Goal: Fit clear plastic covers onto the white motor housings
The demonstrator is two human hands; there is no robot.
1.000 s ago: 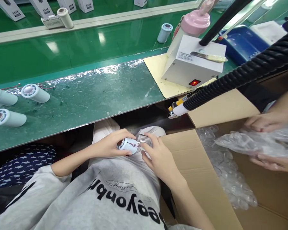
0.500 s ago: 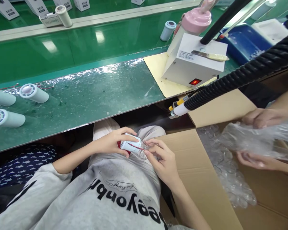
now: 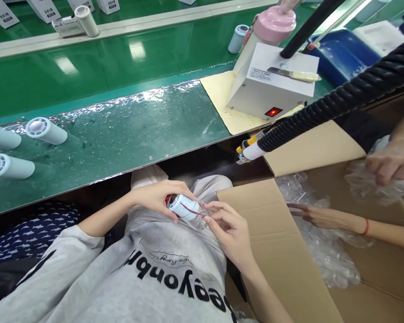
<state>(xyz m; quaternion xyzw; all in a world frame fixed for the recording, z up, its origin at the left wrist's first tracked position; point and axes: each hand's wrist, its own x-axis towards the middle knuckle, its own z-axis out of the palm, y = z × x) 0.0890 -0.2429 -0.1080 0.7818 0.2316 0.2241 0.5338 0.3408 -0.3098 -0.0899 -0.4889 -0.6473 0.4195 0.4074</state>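
In the head view, the left hand [image 3: 156, 196] holds a small white cylinder [image 3: 182, 207] (red wires run along it) over the lap. The right hand [image 3: 229, 229] pinches a clear plastic piece [image 3: 198, 218] touching the cylinder's end, beside the cardboard box [image 3: 283, 251].

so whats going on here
A seated person holds a small white cylinder with red wires in the left hand over the lap, while the right hand fingers clear wrap at its end. Three similar cylinders lie on the bench. Beside them, another person's hand reaches into a cardboard box of clear plastic.
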